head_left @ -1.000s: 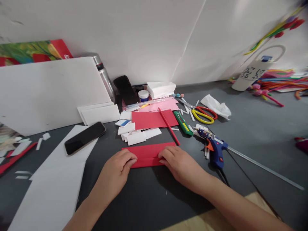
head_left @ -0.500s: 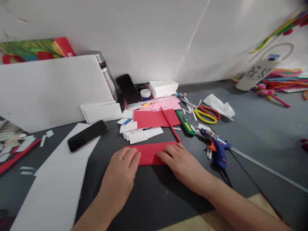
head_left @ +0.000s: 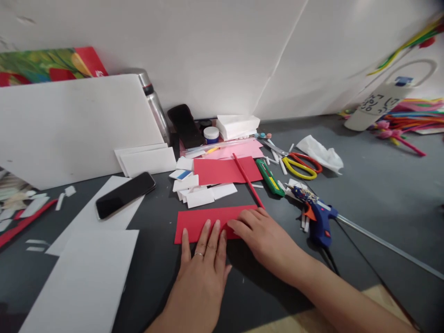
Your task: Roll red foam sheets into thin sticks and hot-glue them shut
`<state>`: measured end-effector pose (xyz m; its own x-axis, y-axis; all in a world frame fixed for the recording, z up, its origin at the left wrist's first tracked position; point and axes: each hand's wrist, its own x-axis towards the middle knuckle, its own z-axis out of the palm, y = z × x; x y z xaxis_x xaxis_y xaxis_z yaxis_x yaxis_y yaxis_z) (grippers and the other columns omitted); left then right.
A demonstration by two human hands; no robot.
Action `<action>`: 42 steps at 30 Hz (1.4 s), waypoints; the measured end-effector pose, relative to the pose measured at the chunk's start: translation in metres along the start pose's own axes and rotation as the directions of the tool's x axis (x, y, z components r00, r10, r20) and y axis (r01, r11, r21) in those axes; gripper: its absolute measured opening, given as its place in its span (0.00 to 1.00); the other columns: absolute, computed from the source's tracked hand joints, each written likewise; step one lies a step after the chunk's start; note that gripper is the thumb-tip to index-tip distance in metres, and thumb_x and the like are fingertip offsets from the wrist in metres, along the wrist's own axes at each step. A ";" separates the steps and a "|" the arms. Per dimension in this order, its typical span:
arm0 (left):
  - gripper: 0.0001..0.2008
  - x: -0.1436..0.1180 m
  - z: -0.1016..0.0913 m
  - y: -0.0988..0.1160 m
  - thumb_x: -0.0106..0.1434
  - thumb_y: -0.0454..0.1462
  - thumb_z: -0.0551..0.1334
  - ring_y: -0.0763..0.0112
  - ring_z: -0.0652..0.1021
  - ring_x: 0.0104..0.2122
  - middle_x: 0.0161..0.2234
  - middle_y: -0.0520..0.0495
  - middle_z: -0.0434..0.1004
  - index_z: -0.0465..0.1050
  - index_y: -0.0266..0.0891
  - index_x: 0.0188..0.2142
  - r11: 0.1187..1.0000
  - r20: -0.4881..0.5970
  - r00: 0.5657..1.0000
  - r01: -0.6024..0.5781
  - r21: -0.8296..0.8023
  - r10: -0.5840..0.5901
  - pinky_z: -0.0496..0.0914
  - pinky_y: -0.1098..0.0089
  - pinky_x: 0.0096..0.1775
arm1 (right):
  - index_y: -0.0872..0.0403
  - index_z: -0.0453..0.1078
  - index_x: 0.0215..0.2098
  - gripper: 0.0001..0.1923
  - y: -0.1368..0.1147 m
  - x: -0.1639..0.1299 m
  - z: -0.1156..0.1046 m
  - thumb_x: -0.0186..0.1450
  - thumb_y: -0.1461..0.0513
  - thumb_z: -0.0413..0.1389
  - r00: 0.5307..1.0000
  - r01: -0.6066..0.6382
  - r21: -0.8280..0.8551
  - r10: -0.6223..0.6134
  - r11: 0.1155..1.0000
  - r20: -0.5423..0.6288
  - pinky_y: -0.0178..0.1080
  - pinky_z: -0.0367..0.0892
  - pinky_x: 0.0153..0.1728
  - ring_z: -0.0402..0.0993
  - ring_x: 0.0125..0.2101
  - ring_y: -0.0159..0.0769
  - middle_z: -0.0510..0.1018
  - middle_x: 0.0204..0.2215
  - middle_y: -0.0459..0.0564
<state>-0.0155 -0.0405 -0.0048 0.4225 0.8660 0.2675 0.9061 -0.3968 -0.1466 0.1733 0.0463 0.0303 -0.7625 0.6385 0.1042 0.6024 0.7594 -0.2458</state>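
A strip of red paper (head_left: pixel 197 216) lies on the dark table in front of me. My left hand (head_left: pixel 203 266) rests flat on its lower middle, fingers spread, with a ring on one finger. At the strip's right end, my right hand (head_left: pixel 265 238) has its fingers bent and close together on the paper; its thumb is hidden. Just beyond that hand lies a thin red stick (head_left: pixel 247 178), its upper part across a second red paper (head_left: pixel 213 171). White card pieces (head_left: pixel 200 199) lie behind the strip.
To the right are a green cutter (head_left: pixel 269 178), scissors (head_left: pixel 300 167) and a blue glue gun (head_left: pixel 322 224) with its cord. A phone (head_left: pixel 125 195) and white sheets (head_left: pixel 86 273) lie left. A white board (head_left: pixel 76 129), steel flask (head_left: pixel 156 108) and white bottle (head_left: pixel 378 106) stand behind.
My left hand has gone from curled fingers at the strip's left end to lying flat farther right, uncovering that end. The nearer white sheet has shifted right. My right hand stays on the strip.
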 end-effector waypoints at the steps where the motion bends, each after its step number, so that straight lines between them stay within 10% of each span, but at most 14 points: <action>1: 0.23 0.000 0.000 0.001 0.74 0.37 0.44 0.52 0.66 0.63 0.65 0.39 0.64 0.68 0.32 0.60 1.000 0.010 1.000 0.004 0.000 -0.004 0.34 0.38 0.65 | 0.55 0.71 0.51 0.16 0.000 0.000 0.000 0.67 0.72 0.51 1.000 0.000 -0.001 0.000 1.000 -0.010 0.45 0.61 0.47 0.71 0.42 0.42 0.76 0.40 0.54; 18: 0.28 -0.004 -0.006 0.006 0.70 0.35 0.46 0.51 0.52 0.69 0.71 0.48 0.46 0.54 0.42 0.69 0.990 0.145 0.985 0.106 -0.098 -0.091 0.26 0.30 0.60 | 0.55 0.71 0.49 0.16 0.004 -0.002 0.003 0.68 0.73 0.47 0.995 -0.087 0.057 0.089 0.995 -0.034 0.44 0.64 0.45 0.69 0.40 0.41 0.73 0.40 0.55; 26: 0.30 0.000 -0.011 0.005 0.66 0.32 0.49 0.49 0.52 0.69 0.71 0.47 0.48 0.57 0.41 0.68 0.991 0.148 0.986 0.092 -0.098 -0.077 0.25 0.29 0.59 | 0.62 0.73 0.49 0.17 -0.026 -0.012 -0.011 0.65 0.72 0.50 0.992 -0.120 -0.310 0.123 0.943 -0.012 0.55 0.67 0.48 0.72 0.48 0.54 0.77 0.47 0.65; 31: 0.35 -0.001 -0.012 0.002 0.60 0.29 0.51 0.47 0.53 0.68 0.70 0.46 0.49 0.58 0.41 0.67 0.990 0.197 0.980 0.067 -0.126 -0.041 0.27 0.27 0.59 | 0.70 0.61 0.63 0.28 -0.054 -0.026 0.013 0.72 0.57 0.49 0.992 0.000 -0.303 -0.039 0.953 -0.123 0.56 0.57 0.62 0.55 0.65 0.57 0.62 0.65 0.69; 42: 0.29 -0.002 -0.009 0.000 0.65 0.31 0.50 0.47 0.54 0.68 0.70 0.48 0.53 0.61 0.42 0.66 0.995 0.152 0.988 0.030 -0.099 -0.015 0.27 0.28 0.59 | 0.70 0.61 0.64 0.43 -0.049 -0.030 0.023 0.70 0.41 0.45 0.996 -0.076 -0.201 0.066 0.977 -0.057 0.56 0.60 0.61 0.57 0.65 0.58 0.61 0.64 0.70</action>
<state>-0.0159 -0.0452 0.0034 0.4011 0.9079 0.1221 0.9160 -0.3988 -0.0435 0.1610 -0.0131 0.0171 -0.7066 0.6932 0.1423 0.6936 0.7183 -0.0546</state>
